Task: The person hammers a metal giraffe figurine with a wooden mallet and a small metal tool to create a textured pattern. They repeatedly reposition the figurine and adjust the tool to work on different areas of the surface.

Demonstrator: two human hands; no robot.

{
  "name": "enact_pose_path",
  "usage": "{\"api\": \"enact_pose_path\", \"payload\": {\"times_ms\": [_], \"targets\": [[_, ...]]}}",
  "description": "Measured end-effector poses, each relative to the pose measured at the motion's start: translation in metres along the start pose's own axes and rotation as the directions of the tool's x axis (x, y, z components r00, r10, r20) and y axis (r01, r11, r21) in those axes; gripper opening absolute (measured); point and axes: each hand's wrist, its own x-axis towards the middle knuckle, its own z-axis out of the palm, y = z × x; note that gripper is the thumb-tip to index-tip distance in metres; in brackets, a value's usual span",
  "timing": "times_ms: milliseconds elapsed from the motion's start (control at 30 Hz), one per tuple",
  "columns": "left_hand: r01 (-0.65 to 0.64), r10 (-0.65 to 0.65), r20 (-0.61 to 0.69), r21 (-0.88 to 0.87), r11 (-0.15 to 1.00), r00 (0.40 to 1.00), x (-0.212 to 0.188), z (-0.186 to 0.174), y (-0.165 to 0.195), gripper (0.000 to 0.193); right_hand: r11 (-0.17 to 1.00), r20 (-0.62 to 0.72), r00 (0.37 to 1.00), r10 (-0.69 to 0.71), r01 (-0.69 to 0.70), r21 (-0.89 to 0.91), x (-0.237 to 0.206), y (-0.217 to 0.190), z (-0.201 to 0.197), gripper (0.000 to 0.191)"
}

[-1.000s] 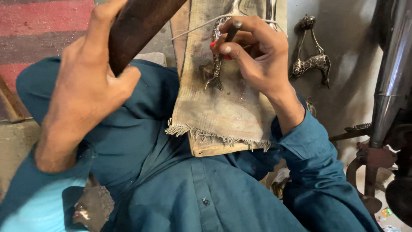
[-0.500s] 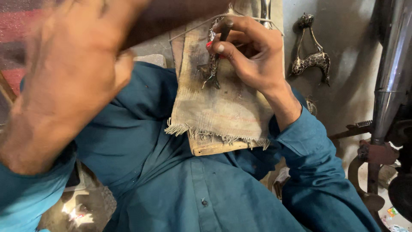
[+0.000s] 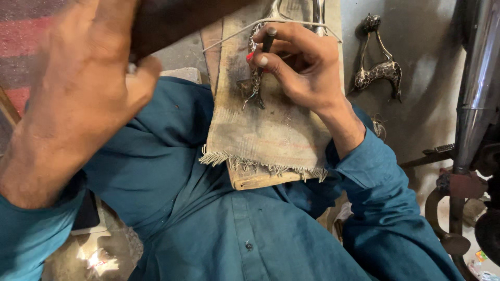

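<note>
- The left hand (image 3: 78, 99) is raised close to the camera, its fingers closed around a dark mallet (image 3: 177, 21); the mallet head is out of view.
- The right hand (image 3: 302, 67) is closed in a pinch on a thin punch (image 3: 268, 41), with the tip set on a small metal figure (image 3: 255, 83).
- The figure lies flat on a frayed cloth (image 3: 271, 135), and the cloth covers a wooden board (image 3: 260, 179) that leans against the person's chest.
- A white string (image 3: 234, 34) crosses the top of the board, just above the figure.
- To do this well, I think the punch should stay steady and upright on the figure, and the mallet should meet its top squarely, away from the fingers.
- The blow should probably be light, because the figure looks thin and could slide on the cloth.
- At the right, a second figure (image 3: 377, 67) of similar shape lies on the grey floor (image 3: 416, 130), well apart.
- A metal pipe (image 3: 476, 83) stands at the far right.
</note>
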Motion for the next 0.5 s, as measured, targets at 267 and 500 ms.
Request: {"api": "enact_pose_path", "payload": {"times_ms": [267,500], "targets": [[-0.013,0.013,0.002,0.058,0.998,1.000,-0.0037,0.0000,-0.0001,0.066,1.000,0.028,0.999,-0.018,0.019,-0.020,0.0020,-0.0032,-0.0017,0.026],[-0.011,0.011,0.009,0.075,0.997,1.000,-0.0033,-0.0003,0.0020,0.069,0.999,0.029,0.999,0.021,-0.020,-0.048,-0.0002,-0.0063,-0.0025,0.027]]}}
